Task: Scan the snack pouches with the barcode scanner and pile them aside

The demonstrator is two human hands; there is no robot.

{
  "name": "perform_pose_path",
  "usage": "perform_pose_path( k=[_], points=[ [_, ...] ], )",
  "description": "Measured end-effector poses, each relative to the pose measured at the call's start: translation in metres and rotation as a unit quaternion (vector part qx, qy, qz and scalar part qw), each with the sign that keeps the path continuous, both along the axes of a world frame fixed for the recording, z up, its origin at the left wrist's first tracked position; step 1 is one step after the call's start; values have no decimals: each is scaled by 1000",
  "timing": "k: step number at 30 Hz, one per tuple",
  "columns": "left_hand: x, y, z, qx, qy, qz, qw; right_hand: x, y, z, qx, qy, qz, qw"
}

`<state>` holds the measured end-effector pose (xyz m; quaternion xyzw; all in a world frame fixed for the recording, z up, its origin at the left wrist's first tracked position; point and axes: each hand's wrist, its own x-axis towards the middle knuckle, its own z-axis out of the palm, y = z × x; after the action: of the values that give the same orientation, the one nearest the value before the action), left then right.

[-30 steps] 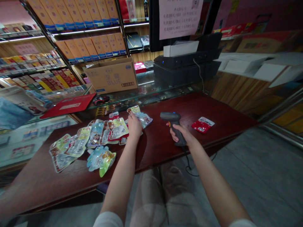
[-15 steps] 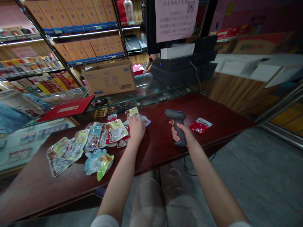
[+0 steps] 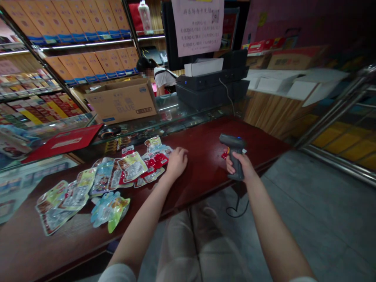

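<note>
My right hand (image 3: 242,166) is wrapped round the grip of a dark grey barcode scanner (image 3: 233,141), held above the dark red tabletop (image 3: 202,149). Its cord hangs below the table edge. Behind that hand a small red packet (image 3: 224,155) is mostly covered. My left hand (image 3: 177,162) rests on the wood, fingers stretched out, with nothing in it. Just left of it lies a red packet (image 3: 160,159) in a spread of several shiny snack pouches (image 3: 133,166). Closer to me are blue and green shaped pouches (image 3: 110,209).
A cardboard box (image 3: 123,103) stands on the glass counter, beside a black register (image 3: 208,86) and a monitor bearing a paper notice (image 3: 198,25). A red folder (image 3: 66,141) lies at left. Another person (image 3: 164,76) bends behind the counter; boxed goods (image 3: 96,62) fill the shelves.
My left hand has moved off the pouches onto the table to their right. The scanner in my right hand has shifted right, over the red packet. A person's head and shoulder have come into view.
</note>
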<state>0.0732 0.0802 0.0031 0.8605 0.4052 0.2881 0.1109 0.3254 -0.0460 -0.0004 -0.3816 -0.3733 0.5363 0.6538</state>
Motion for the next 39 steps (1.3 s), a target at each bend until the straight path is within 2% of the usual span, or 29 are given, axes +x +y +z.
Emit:
perform_pose_path(
  k=[4,7,12,18,25,30,33,36,39],
  points=[
    [45,-7,-2,-55,-30,-74,995,18,-11,-4,-3,1,-30,1000],
    [81,-13,-5,-106,-39,-97,989,28,-17,-8,-4,4,-46,999],
    [123,-24,-8,-164,4,-86,983,35,-29,-13,-7,-1,-79,997],
    [150,-34,-4,-165,35,-45,985,35,-46,-24,-18,12,-137,990],
    [161,-35,-13,-119,80,-52,988,34,-56,-30,-26,21,-137,990],
    [157,-31,-18,-140,83,-72,984,29,-58,-29,-31,20,-135,990],
    [155,-26,-22,-219,-30,-64,973,26,-58,-31,-34,24,-129,991],
    [151,-16,-24,-324,-176,-43,928,21,-55,-32,-38,27,-122,991],
    [140,-6,-21,-366,-238,-38,899,15,-49,-29,-35,22,-101,994]
  ],
)
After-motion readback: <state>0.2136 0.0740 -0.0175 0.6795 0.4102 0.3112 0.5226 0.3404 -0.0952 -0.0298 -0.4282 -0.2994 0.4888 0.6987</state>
